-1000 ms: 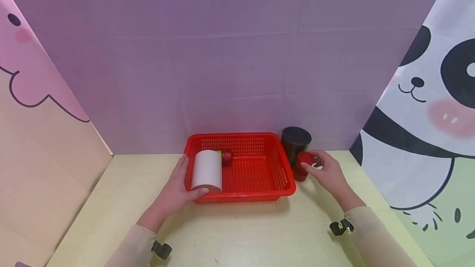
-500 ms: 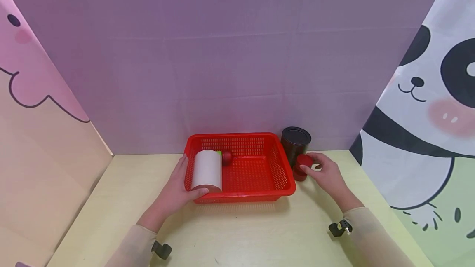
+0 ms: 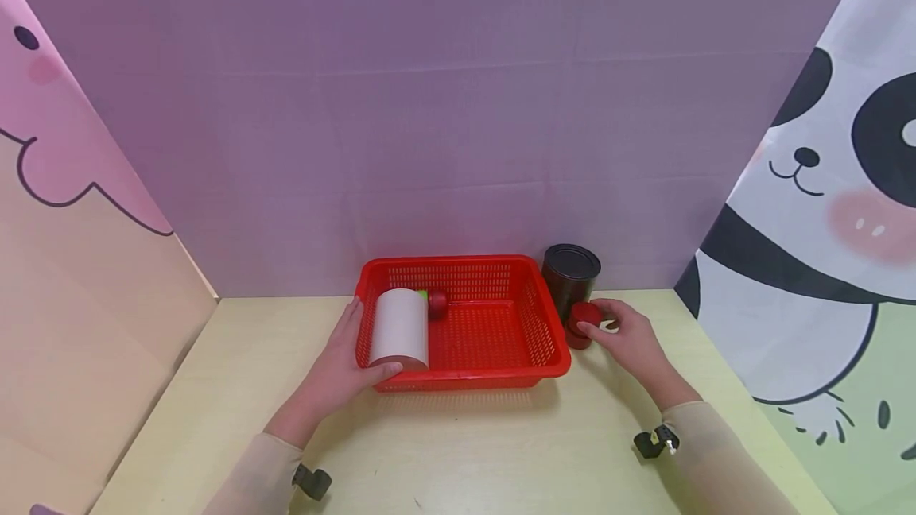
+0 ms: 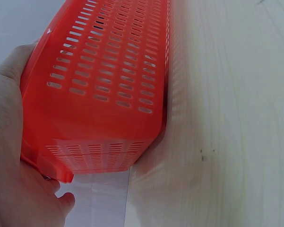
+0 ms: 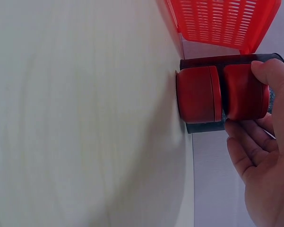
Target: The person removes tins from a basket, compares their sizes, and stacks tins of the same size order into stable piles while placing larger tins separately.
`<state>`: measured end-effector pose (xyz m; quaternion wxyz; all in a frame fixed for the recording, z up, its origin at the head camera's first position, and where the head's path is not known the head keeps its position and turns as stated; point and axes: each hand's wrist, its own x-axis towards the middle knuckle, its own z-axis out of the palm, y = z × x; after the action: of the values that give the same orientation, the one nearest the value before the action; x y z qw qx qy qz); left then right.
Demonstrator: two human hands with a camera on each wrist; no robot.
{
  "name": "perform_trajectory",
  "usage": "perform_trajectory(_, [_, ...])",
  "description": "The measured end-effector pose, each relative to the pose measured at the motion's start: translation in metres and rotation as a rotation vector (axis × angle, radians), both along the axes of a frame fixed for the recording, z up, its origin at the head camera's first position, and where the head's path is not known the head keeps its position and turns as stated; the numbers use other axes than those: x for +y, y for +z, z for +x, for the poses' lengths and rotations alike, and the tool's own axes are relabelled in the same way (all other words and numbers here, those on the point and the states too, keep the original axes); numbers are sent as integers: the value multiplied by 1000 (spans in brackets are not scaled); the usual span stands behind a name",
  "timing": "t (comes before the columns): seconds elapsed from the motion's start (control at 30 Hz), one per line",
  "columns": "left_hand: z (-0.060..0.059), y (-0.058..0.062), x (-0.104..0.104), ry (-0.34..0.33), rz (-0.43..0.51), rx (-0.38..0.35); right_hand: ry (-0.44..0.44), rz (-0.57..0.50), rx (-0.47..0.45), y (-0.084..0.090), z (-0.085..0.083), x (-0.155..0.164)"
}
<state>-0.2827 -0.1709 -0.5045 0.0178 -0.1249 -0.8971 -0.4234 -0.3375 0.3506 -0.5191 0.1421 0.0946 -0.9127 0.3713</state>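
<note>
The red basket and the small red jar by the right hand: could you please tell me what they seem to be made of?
The red basket looks like moulded plastic: glossy, thin walls pierced with even rows of slots. The small red jar looks like smooth, opaque plastic with a satin sheen and a seam below its lid, though coated metal cannot be ruled out.
</note>
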Motion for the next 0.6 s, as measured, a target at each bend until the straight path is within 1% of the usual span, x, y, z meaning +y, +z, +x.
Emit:
perform_trajectory(0.27, [-1,-1,-1,-6,-3,9,5,-18,-8,0,1,-1])
perform_trajectory(0.6, [1,2,0,-3,-11,1,15,-18,-21,-2,0,-2])
